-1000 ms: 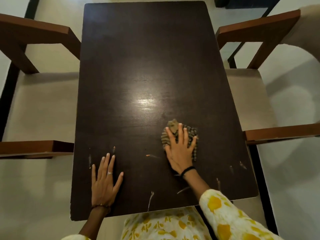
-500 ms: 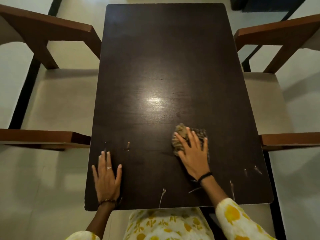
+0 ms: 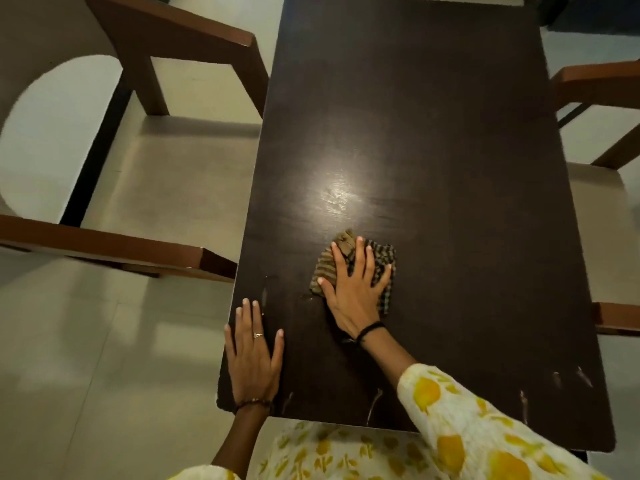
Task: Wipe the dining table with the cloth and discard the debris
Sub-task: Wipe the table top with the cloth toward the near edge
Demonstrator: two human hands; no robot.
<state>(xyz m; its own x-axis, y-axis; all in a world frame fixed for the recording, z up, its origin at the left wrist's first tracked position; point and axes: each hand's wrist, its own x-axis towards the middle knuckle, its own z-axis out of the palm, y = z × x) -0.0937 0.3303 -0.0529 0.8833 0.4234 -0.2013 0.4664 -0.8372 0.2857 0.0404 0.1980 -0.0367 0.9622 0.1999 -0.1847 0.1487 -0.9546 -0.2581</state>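
R hand [image 3: 356, 292] flat on cloth [image 3: 323, 268], L hand [image 3: 254, 355] flat on table [image 3: 433, 133]; sloppy stroke could leave edge debris [image 3: 374, 405] or knock it to floor.

A home dining room: dark dining table [image 3: 433, 133], cushioned wooden chairs [image 3: 180, 188], tiled floor [image 3: 86, 358].

Pretty much the whole far half of the dining table [image 3: 433, 116] is bare dark wood, so there's loads of room to slide straight ahead or off to the right. Near edge is busier: the left hand [image 3: 252, 355] lies flat at the near-left corner, and the right hand [image 3: 353, 292] presses the checked cloth [image 3: 382, 268] just beyond it, narrow gap between them. Wooden chair arms [image 3: 114, 245] butt against the left edge, and another chair [image 3: 599, 81] crowds the right side.
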